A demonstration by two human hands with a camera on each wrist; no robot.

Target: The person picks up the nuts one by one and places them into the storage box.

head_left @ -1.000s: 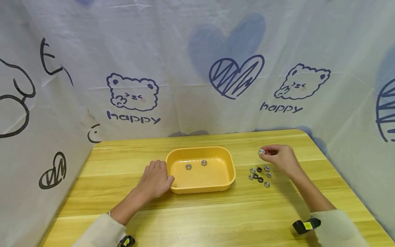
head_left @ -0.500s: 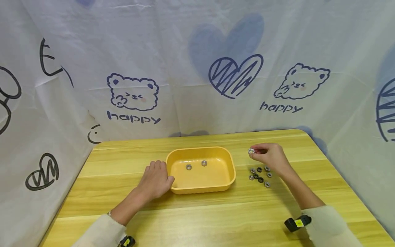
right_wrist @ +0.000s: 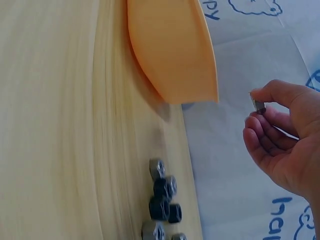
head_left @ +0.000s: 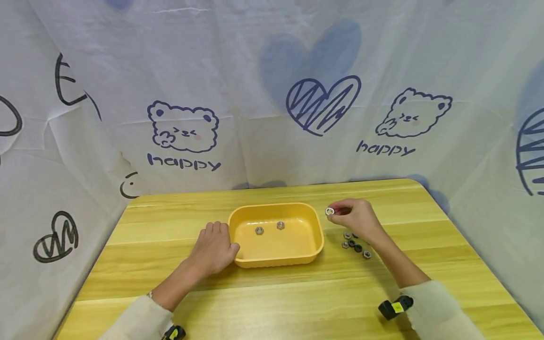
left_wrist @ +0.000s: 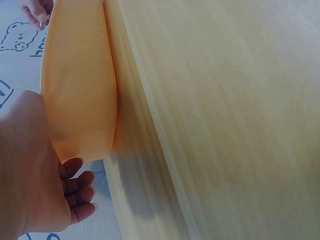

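Note:
A silver hex nut (head_left: 329, 211) is pinched between thumb and fingertips of my right hand (head_left: 356, 218), raised just right of the yellow tray (head_left: 276, 261). In the right wrist view the same nut (right_wrist: 258, 105) is seen edge-on, above table height. My left hand (head_left: 214, 250) grips the tray's left end, thumb at the rim and fingers curled at the outer wall, as the left wrist view shows. Two silver nuts, one at left (head_left: 259, 231) and one at right (head_left: 280, 225), lie on the tray's floor.
Several loose nuts, silver and black (head_left: 358, 248), lie on the wood-grain table (head_left: 272, 302) right of the tray, partly hidden by my right wrist. A white cloth (head_left: 250, 94) with blue drawings hangs behind the table and at both sides.
My right hand has moved left with the pinched nut, from above the loose nuts to near the tray's right rim. The left hand and tray have stayed put.

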